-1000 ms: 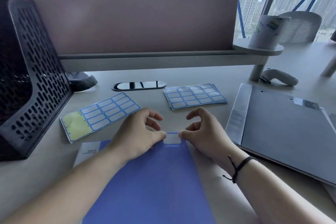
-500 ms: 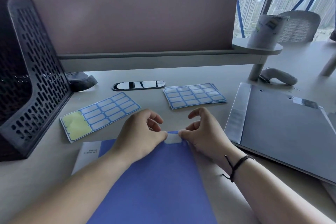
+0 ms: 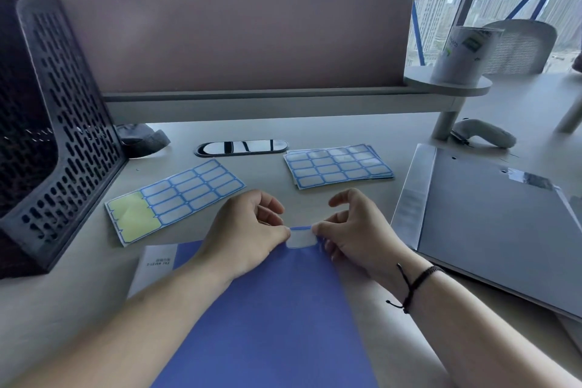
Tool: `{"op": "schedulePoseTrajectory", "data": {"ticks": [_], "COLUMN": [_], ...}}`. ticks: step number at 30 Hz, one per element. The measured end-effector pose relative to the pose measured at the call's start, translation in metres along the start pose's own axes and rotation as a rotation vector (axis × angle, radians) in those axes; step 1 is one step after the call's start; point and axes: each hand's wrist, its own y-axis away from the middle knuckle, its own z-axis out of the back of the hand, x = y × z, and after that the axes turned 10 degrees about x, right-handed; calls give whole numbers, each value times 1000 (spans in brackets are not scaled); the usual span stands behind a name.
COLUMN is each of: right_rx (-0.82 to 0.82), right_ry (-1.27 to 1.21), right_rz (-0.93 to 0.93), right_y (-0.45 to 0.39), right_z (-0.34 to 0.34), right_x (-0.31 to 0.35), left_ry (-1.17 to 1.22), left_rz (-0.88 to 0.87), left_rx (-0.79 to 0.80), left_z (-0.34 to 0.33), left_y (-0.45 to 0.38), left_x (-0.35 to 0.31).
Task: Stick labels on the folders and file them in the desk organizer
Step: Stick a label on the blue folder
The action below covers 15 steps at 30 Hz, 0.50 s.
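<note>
Your left hand (image 3: 245, 230) and right hand (image 3: 356, 230) pinch a label (image 3: 301, 238) at the far edge of the blue folder (image 3: 267, 309), apparently pressing it down. Label sheets (image 3: 179, 195) lie beyond; the organizer (image 3: 63, 123) stands at the bench's left edge, a grey folder (image 3: 491, 230) right.

Soft window daylight; wide-angle bending at edges.

Matt blue folder (image 3: 267, 309), perforated black plastic organizer (image 3: 59, 142), glossy paper label sheet (image 3: 176, 198)
</note>
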Motion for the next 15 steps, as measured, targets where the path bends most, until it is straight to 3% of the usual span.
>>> {"op": "schedulePoseTrajectory", "data": {"ticks": [15], "right_rx": [-4], "right_ry": [66], "right_rz": [4], "right_y": [3], "right_z": [-1], "right_x": [3], "left_ry": [-99], "left_rz": [-54], "left_rx": [-29], "left_z": [-5], "left_y": [1], "left_x": [1]}}
